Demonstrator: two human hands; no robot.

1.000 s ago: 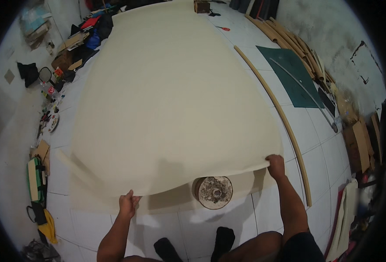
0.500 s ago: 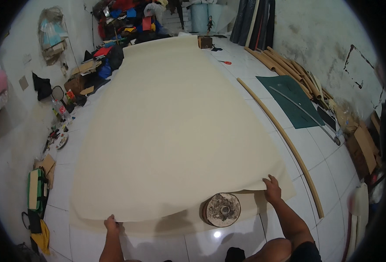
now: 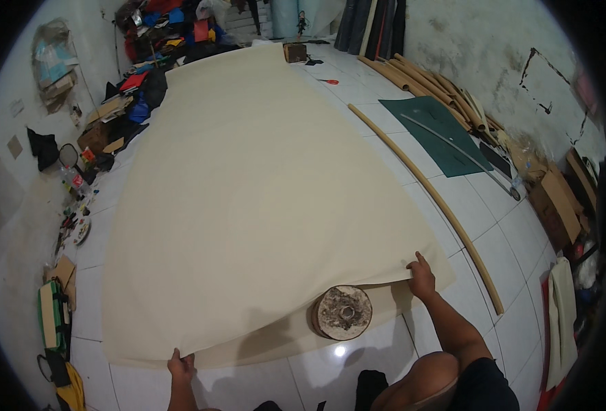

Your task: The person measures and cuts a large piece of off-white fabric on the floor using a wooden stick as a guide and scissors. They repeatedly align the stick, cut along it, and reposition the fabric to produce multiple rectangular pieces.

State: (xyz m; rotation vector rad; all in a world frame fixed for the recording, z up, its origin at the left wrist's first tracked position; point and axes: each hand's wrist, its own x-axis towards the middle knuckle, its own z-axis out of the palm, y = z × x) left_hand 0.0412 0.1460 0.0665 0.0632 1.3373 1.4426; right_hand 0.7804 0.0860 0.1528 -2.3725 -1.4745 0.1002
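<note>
A large cream sheet of fabric [image 3: 248,185] lies spread over the tiled floor, with another cream layer showing beneath its near edge. My left hand [image 3: 181,364] pinches the near edge toward the left. Farther right, my right hand [image 3: 422,275] grips the same edge close to the right corner, where it is lifted a little. Between the hands, a round, stained block [image 3: 342,313] with a ring in its top stands on the lower layer, and the upper edge runs against its far side.
Right of the fabric lies a long cardboard tube [image 3: 429,192], then a green cutting mat [image 3: 440,137] with a metal rod [image 3: 453,147]. More tubes [image 3: 426,89] rest by the wall. Red-handled scissors [image 3: 328,81] lie farther off. A second block [image 3: 294,53] stands at the far end. Clutter lines the left wall.
The view has shifted, so the scene sits higher and farther left. Both hands keep hold of the upper layer's edge, and its left part has come nearer to the lower layer's edge.
</note>
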